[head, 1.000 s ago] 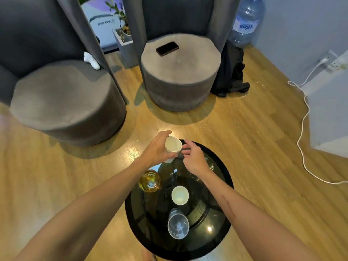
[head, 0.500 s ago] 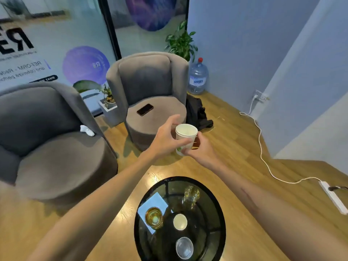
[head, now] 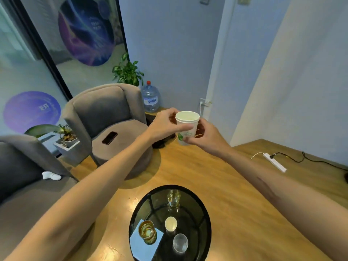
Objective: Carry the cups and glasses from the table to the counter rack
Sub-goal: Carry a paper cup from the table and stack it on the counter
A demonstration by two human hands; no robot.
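white paper cup with green leaf print [head: 186,127] upright, held up off the round black glass table [head: 203,208], amber glass [head: 147,231] at left edge, small white cup [head: 171,223] mid, clear glass [head: 180,243] near edge, another amber glass [head: 173,197] at far edge

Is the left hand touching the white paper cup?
Touching. The head view shows the left hand with its thumb laid across the side of the paper cup and its fingers curled behind it.

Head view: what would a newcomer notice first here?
First, the white paper cup, held up in mid-frame by the left hand and right hand. Below it, the round black glass table still bears three glasses and a small white cup.
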